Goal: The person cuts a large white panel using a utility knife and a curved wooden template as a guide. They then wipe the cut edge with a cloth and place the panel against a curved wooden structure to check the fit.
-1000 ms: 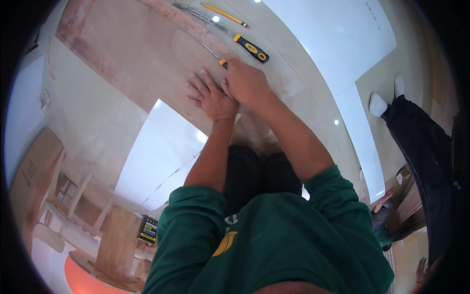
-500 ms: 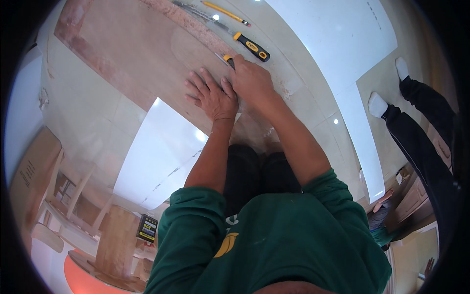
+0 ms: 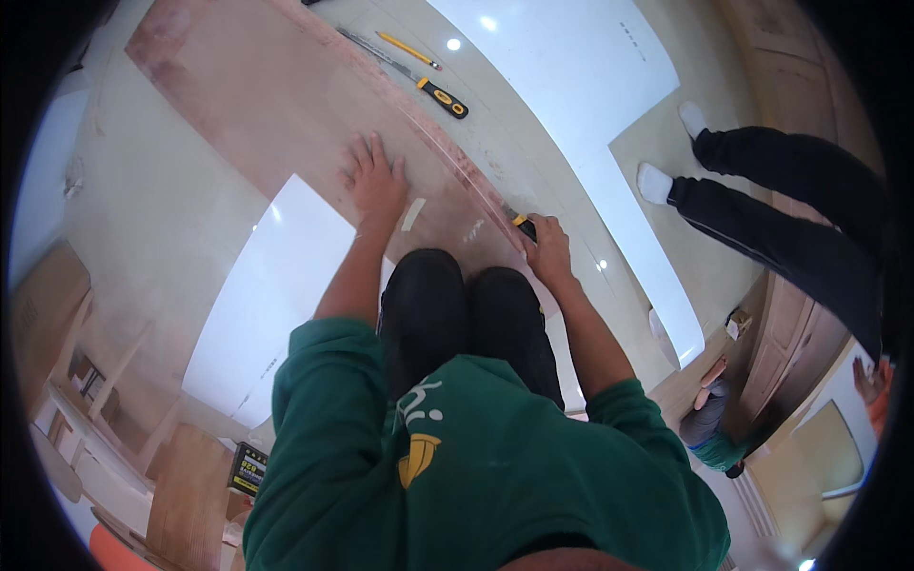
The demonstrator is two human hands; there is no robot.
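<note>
My left hand (image 3: 375, 188) lies with fingers spread on a long pinkish-brown board (image 3: 267, 105) on the floor. At the board's right edge, close to my knees, my right hand (image 3: 550, 249) is closed round a black-and-yellow utility knife (image 3: 524, 226). The knife's front end points away from me along that edge; my fingers partly hide its handle. A pale strip (image 3: 412, 214) lies on the board to the right of my left wrist. Beyond the right edge rest a file (image 3: 443, 98) with a black-and-yellow handle and a yellow pencil (image 3: 407, 49).
White sheets lie on both sides, a large one (image 3: 571, 76) at right and a smaller one (image 3: 271, 295) at left. Another person's legs (image 3: 762, 205) in dark trousers are at right. Wooden furniture (image 3: 190, 490) and a black-and-yellow box (image 3: 248, 468) are at lower left.
My right hand has drawn the knife toward me and to the right along the board's edge. My left hand has shifted left, apart from the right. The view has turned slightly.
</note>
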